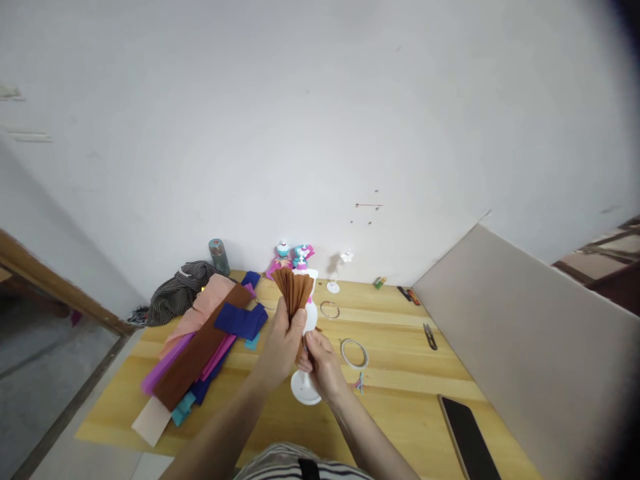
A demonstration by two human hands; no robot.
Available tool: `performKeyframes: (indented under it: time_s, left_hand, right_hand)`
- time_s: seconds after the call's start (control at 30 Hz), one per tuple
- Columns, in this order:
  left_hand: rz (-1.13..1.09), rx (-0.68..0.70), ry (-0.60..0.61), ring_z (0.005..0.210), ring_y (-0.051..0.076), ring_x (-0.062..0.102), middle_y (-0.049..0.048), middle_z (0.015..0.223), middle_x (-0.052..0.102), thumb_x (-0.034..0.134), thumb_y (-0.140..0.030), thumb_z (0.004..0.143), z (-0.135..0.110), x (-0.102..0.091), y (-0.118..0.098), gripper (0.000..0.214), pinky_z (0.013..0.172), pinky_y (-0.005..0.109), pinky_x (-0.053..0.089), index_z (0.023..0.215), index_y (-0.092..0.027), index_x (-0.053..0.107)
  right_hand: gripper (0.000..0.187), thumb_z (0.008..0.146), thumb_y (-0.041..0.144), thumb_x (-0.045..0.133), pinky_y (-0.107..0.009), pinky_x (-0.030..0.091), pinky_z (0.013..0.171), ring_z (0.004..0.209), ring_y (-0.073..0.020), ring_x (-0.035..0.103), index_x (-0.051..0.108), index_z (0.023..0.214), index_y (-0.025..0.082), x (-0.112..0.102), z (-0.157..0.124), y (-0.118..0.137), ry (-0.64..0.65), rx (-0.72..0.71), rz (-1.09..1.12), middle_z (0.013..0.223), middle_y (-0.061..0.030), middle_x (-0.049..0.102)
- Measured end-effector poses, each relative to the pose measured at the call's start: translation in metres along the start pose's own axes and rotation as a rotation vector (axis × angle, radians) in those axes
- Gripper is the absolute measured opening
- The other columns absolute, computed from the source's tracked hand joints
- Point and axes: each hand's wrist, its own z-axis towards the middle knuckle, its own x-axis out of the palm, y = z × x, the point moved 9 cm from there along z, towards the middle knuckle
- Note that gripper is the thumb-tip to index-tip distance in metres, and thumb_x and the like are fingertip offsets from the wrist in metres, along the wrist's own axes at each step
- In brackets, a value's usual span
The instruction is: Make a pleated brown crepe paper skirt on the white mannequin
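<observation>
Wood table [400, 413], lower frame. Left hand [281, 339] pinches brown pleats [294, 291] mid-frame, fanned above the fingers [299, 321]. Right hand [323, 363] curled below, can't tell its grip.

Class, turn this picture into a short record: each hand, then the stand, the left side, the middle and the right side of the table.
Left hand: holds pleated brown piece
Right hand: at its lower end, grip unclear
Stand: white, partly hidden by hands
Left: bottle, striped cloth, coloured strips
Middle: ring
Right: snips, phone
</observation>
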Motion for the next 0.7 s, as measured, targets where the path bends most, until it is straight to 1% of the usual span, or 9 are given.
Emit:
performKeyframes:
  time_s: [0.07, 0.13, 0.27, 0.4, 0.47, 0.53, 0.6, 0.7]
  left_hand:
    - [0.005, -0.012, 0.020, 0.101, 0.023, 0.061, 0.0071, 0.098, 0.067, 0.047, -0.037, 0.088, 0.001, 0.002, 0.000, 0.028, 0.089, 0.032, 0.044, 0.110, -0.022, 0.056]
    - [0.007, -0.002, 0.033, 0.099, 0.023, 0.061, 0.0071, 0.102, 0.067, 0.046, -0.035, 0.088, 0.002, 0.004, -0.005, 0.029, 0.088, 0.032, 0.044, 0.112, -0.021, 0.055]
    - [0.001, 0.007, 0.057, 0.108, 0.023, 0.058, 0.0086, 0.113, 0.064, 0.045, -0.034, 0.088, 0.001, 0.007, -0.011, 0.035, 0.091, 0.032, 0.043, 0.120, -0.020, 0.052]
    - [0.067, -0.022, 0.010, 0.117, 0.028, 0.053, 0.0145, 0.121, 0.060, 0.047, -0.035, 0.086, -0.003, 0.005, -0.009, 0.041, 0.097, 0.038, 0.039, 0.122, -0.017, 0.051]
    - [0.091, -0.045, 0.005, 0.116, 0.030, 0.053, 0.0168, 0.123, 0.059, 0.050, -0.036, 0.084, -0.005, 0.005, -0.008, 0.048, 0.096, 0.040, 0.039, 0.127, -0.015, 0.048]
    - [0.085, -0.045, 0.044, 0.110, 0.030, 0.056, 0.0163, 0.117, 0.062, 0.051, -0.035, 0.082, -0.005, 0.008, -0.011, 0.049, 0.093, 0.039, 0.042, 0.126, -0.014, 0.048]
    - [0.050, 0.004, 0.104, 0.101, 0.027, 0.060, 0.0128, 0.108, 0.065, 0.052, -0.031, 0.080, -0.005, 0.011, -0.019, 0.043, 0.088, 0.036, 0.045, 0.120, -0.015, 0.053]
    - [-0.054, 0.075, 0.186, 0.087, 0.023, 0.062, 0.0065, 0.096, 0.069, 0.055, -0.025, 0.075, -0.006, 0.016, -0.025, 0.036, 0.077, 0.031, 0.048, 0.109, -0.016, 0.059]
  right_hand:
    - [0.046, 0.075, 0.056, 0.065, -0.023, 0.012, 0.042, 0.040, -0.0054, 0.019, 0.042, 0.059, 0.020, -0.002, 0.001, 0.000, -0.007, -0.004, -0.018, 0.047, 0.0085, 0.032]
    - [0.046, 0.076, 0.057, 0.064, -0.024, 0.013, 0.043, 0.040, -0.0057, 0.019, 0.042, 0.059, 0.020, -0.002, 0.001, 0.000, 0.007, -0.015, -0.038, 0.047, 0.0084, 0.032]
    - [0.047, 0.078, 0.058, 0.060, -0.024, 0.014, 0.044, 0.040, -0.0067, 0.021, 0.043, 0.057, 0.020, 0.001, 0.000, 0.003, 0.036, -0.039, -0.061, 0.045, 0.0077, 0.032]
    - [0.048, 0.077, 0.060, 0.060, -0.025, 0.016, 0.045, 0.041, -0.0075, 0.023, 0.044, 0.057, 0.020, 0.004, -0.002, 0.005, 0.048, -0.039, -0.070, 0.046, 0.0065, 0.033]
    - [0.049, 0.076, 0.061, 0.060, -0.025, 0.017, 0.046, 0.042, -0.0078, 0.024, 0.043, 0.056, 0.020, 0.004, -0.003, 0.006, 0.058, -0.034, -0.073, 0.046, 0.0063, 0.033]
    - [0.050, 0.075, 0.063, 0.060, -0.025, 0.018, 0.046, 0.042, -0.0080, 0.024, 0.043, 0.056, 0.020, 0.003, -0.003, 0.008, 0.065, -0.050, -0.094, 0.045, 0.0063, 0.032]
    - [0.052, 0.074, 0.066, 0.058, -0.025, 0.019, 0.046, 0.042, -0.0085, 0.026, 0.043, 0.056, 0.020, -0.001, -0.004, 0.010, 0.060, -0.083, -0.152, 0.044, 0.0060, 0.032]
    - [0.053, 0.077, 0.067, 0.053, -0.025, 0.023, 0.047, 0.045, -0.0102, 0.030, 0.043, 0.055, 0.020, -0.007, -0.008, 0.015, 0.043, -0.127, -0.319, 0.046, 0.0041, 0.035]
